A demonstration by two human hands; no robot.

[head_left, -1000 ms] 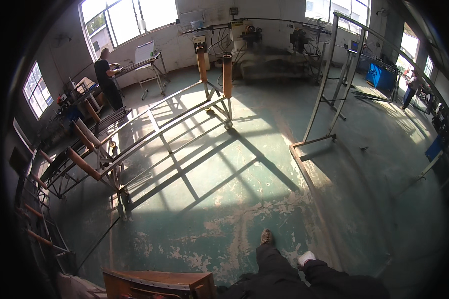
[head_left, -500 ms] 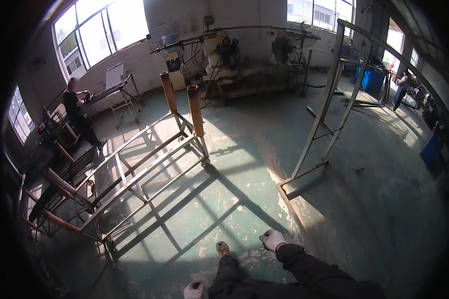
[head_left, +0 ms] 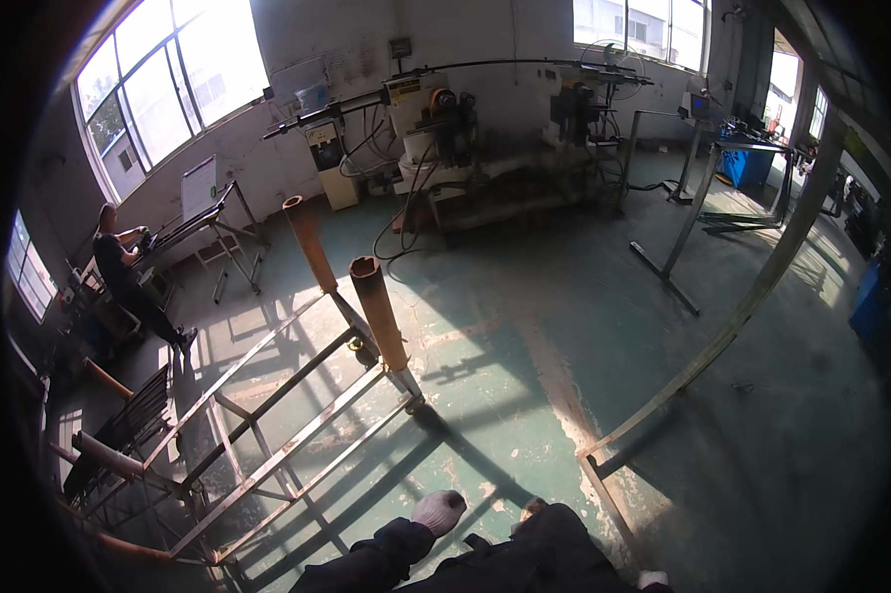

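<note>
My left hand [head_left: 440,512], in a pale work glove, hangs at the bottom middle over the painted floor. Its fingers are curled closed, and no object shows in them. Only a sliver of my gloved right hand [head_left: 653,580] appears at the lower edge; its fingers are hidden. Left of me stands a welded metal frame cart [head_left: 268,465] with upright rusty-orange tubes [head_left: 377,314] at its far end. The left hand is nearest this cart but apart from it. Close on my right, a tall metal frame [head_left: 702,381] rises from the floor near my right hand.
A person [head_left: 120,262] stands at a workbench at far left. Machinery [head_left: 436,128] with hoses lines the back wall. A metal stand [head_left: 675,267] and a blue cabinet [head_left: 747,166] are at right. Dark bars [head_left: 120,435] lie at the cart's near-left end.
I have stepped forward; the cart and the tall frame are closer. My left hand has swung forward into view, while my right has dropped back to the lower edge.
</note>
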